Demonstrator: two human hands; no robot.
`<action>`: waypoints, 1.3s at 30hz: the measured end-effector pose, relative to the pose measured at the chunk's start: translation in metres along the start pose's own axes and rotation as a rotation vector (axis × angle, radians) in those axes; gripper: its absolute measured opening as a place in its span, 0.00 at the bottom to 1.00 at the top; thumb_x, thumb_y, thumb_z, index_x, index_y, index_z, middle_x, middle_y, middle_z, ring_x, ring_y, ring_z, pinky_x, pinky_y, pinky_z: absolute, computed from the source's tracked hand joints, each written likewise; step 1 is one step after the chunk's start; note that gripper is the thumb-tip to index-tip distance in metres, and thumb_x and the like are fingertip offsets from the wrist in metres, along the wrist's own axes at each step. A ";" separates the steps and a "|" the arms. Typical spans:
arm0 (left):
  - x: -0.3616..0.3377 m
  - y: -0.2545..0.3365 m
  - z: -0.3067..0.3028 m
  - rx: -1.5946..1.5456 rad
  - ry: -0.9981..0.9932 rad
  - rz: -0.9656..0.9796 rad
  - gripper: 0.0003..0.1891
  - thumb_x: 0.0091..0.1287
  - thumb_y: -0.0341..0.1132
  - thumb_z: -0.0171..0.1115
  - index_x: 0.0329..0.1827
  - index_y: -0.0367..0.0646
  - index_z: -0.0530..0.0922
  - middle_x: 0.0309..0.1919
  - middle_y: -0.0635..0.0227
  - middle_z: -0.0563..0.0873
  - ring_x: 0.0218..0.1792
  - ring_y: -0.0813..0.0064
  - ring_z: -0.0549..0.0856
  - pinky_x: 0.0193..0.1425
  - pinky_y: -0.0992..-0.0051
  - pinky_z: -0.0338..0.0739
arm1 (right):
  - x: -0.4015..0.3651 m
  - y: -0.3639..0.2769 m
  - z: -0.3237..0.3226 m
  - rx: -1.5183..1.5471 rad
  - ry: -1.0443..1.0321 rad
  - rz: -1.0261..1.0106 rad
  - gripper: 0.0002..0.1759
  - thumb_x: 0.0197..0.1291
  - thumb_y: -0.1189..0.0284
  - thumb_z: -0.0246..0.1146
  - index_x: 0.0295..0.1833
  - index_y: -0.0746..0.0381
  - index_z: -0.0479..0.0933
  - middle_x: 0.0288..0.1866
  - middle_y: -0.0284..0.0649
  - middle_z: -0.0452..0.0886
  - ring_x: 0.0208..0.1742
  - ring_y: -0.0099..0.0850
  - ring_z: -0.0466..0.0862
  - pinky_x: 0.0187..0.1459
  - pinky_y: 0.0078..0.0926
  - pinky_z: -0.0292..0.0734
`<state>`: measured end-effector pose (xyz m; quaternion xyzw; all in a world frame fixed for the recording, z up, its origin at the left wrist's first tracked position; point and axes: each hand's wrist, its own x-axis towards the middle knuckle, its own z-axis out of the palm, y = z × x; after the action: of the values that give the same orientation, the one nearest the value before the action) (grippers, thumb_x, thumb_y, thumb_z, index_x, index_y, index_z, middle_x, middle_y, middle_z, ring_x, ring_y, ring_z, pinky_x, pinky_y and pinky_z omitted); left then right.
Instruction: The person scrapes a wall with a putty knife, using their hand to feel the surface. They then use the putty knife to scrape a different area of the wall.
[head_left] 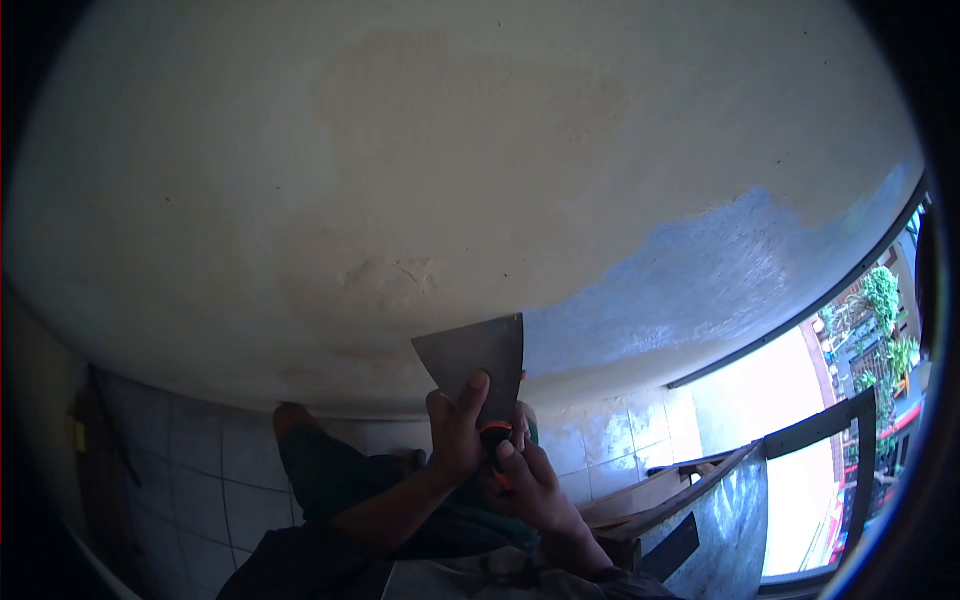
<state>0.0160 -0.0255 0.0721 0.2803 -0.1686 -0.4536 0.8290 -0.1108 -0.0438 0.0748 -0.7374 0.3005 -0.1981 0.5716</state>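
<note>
A wide scraper (478, 352) with a flat metal blade points up toward the wall (450, 180), its blade edge close to the wall's lower part. My left hand (458, 425) grips the scraper low on its blade, with the thumb lying on the metal. My right hand (530, 480) is closed round the black and orange handle. The wall has a cracked, blistered spot (400, 275) above the blade and a bluish patch (690, 270) to the right. Whether the blade touches the wall, I cannot tell.
White floor tiles (200, 500) lie below the wall. At the lower right stands a wooden and metal frame or panel (725, 510) beside a bright opening with plants (880, 300) outside. My bent knee (292, 418) is near the wall's foot.
</note>
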 end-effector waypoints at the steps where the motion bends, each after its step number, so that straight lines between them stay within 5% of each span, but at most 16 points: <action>1: -0.001 -0.002 0.002 -0.003 0.010 0.009 0.26 0.73 0.50 0.48 0.46 0.27 0.73 0.16 0.56 0.78 0.13 0.67 0.79 0.23 0.66 0.77 | -0.004 0.003 -0.005 0.134 -0.046 0.151 0.16 0.66 0.73 0.57 0.53 0.71 0.66 0.40 0.45 0.71 0.36 0.31 0.74 0.39 0.26 0.72; 3: -0.002 0.002 0.005 0.010 0.025 0.029 0.26 0.73 0.50 0.48 0.46 0.27 0.73 0.16 0.56 0.78 0.13 0.66 0.79 0.22 0.66 0.77 | -0.003 -0.006 -0.014 0.463 -0.090 0.416 0.19 0.62 0.78 0.60 0.56 0.72 0.66 0.43 0.49 0.72 0.38 0.35 0.75 0.42 0.28 0.74; 5: -0.006 0.000 0.004 0.036 0.051 0.028 0.26 0.73 0.50 0.48 0.46 0.27 0.73 0.15 0.56 0.78 0.13 0.66 0.79 0.22 0.66 0.77 | 0.001 -0.005 -0.011 0.432 -0.131 0.384 0.21 0.59 0.81 0.62 0.57 0.72 0.67 0.43 0.52 0.72 0.38 0.39 0.76 0.43 0.30 0.75; 9: 0.000 -0.001 -0.006 -0.069 -0.044 -0.006 0.25 0.72 0.49 0.48 0.48 0.28 0.72 0.21 0.55 0.80 0.14 0.66 0.80 0.23 0.64 0.78 | -0.003 0.016 -0.004 -0.129 -0.096 0.040 0.22 0.57 0.83 0.63 0.57 0.72 0.67 0.44 0.53 0.72 0.38 0.41 0.76 0.46 0.32 0.75; 12: -0.004 -0.002 -0.004 -0.087 -0.025 0.021 0.26 0.72 0.49 0.52 0.49 0.26 0.74 0.21 0.56 0.81 0.18 0.70 0.81 0.24 0.73 0.76 | -0.004 0.002 -0.008 0.363 -0.053 0.310 0.20 0.58 0.83 0.62 0.56 0.72 0.67 0.45 0.54 0.73 0.37 0.42 0.76 0.49 0.32 0.75; 14: -0.007 -0.004 -0.003 -0.049 0.002 0.036 0.27 0.72 0.49 0.52 0.49 0.26 0.73 0.21 0.56 0.81 0.18 0.70 0.81 0.24 0.73 0.77 | 0.001 0.000 -0.008 0.426 -0.072 0.361 0.18 0.60 0.82 0.61 0.55 0.73 0.67 0.46 0.54 0.72 0.37 0.41 0.75 0.49 0.31 0.74; 18: -0.003 0.002 -0.004 -0.124 -0.010 0.029 0.27 0.72 0.49 0.52 0.50 0.25 0.73 0.21 0.56 0.81 0.18 0.69 0.81 0.24 0.72 0.77 | -0.003 -0.006 -0.004 -0.062 -0.117 0.018 0.15 0.65 0.77 0.57 0.53 0.74 0.66 0.47 0.53 0.71 0.41 0.37 0.74 0.48 0.30 0.74; 21: -0.004 -0.012 -0.015 -0.108 -0.029 0.023 0.23 0.73 0.47 0.48 0.48 0.29 0.72 0.25 0.54 0.81 0.13 0.65 0.79 0.22 0.64 0.78 | -0.007 -0.002 -0.004 0.019 -0.131 0.052 0.15 0.68 0.74 0.54 0.53 0.75 0.65 0.46 0.51 0.71 0.43 0.32 0.73 0.45 0.29 0.73; 24: -0.005 -0.010 -0.009 -0.041 0.031 0.053 0.25 0.74 0.49 0.46 0.48 0.29 0.73 0.19 0.55 0.79 0.12 0.65 0.79 0.21 0.65 0.77 | 0.005 -0.010 0.000 0.125 -0.141 0.077 0.13 0.71 0.68 0.49 0.49 0.70 0.67 0.36 0.40 0.71 0.32 0.23 0.70 0.32 0.21 0.67; 27: -0.002 -0.003 -0.011 -0.077 0.003 0.038 0.26 0.74 0.51 0.45 0.48 0.30 0.73 0.15 0.56 0.78 0.13 0.66 0.79 0.22 0.65 0.76 | 0.002 -0.009 0.003 -0.064 -0.070 -0.146 0.12 0.70 0.69 0.52 0.50 0.68 0.68 0.35 0.37 0.71 0.29 0.21 0.71 0.28 0.20 0.67; 30: -0.005 -0.012 -0.011 -0.092 0.011 0.015 0.26 0.73 0.51 0.46 0.48 0.30 0.73 0.15 0.56 0.78 0.13 0.65 0.79 0.23 0.65 0.76 | -0.004 0.024 -0.008 -0.050 -0.101 -0.130 0.18 0.63 0.76 0.60 0.57 0.67 0.67 0.40 0.40 0.71 0.34 0.26 0.74 0.31 0.25 0.72; 32: -0.002 -0.011 -0.011 -0.091 -0.019 0.043 0.27 0.73 0.52 0.46 0.49 0.30 0.73 0.16 0.56 0.78 0.14 0.65 0.79 0.23 0.65 0.76 | 0.007 0.023 -0.007 -0.226 -0.064 -0.346 0.17 0.63 0.77 0.60 0.55 0.69 0.67 0.40 0.42 0.71 0.34 0.28 0.74 0.32 0.26 0.72; 34: -0.003 -0.014 -0.013 -0.113 -0.031 0.042 0.27 0.73 0.52 0.45 0.49 0.30 0.73 0.17 0.55 0.79 0.14 0.65 0.79 0.24 0.65 0.76 | 0.015 -0.002 -0.004 -0.666 0.103 -0.865 0.11 0.68 0.73 0.55 0.46 0.73 0.68 0.36 0.46 0.69 0.32 0.27 0.71 0.30 0.26 0.68; 39: -0.005 -0.020 -0.015 -0.133 -0.032 0.018 0.27 0.73 0.52 0.45 0.50 0.30 0.73 0.18 0.55 0.79 0.13 0.64 0.79 0.25 0.63 0.77 | -0.001 -0.028 -0.004 0.175 -0.041 0.192 0.10 0.68 0.73 0.55 0.43 0.72 0.69 0.31 0.41 0.70 0.31 0.25 0.72 0.31 0.25 0.69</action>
<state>0.0084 -0.0248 0.0478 0.2157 -0.1539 -0.4610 0.8469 -0.1081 -0.0419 0.1031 -0.6562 0.3395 -0.1527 0.6563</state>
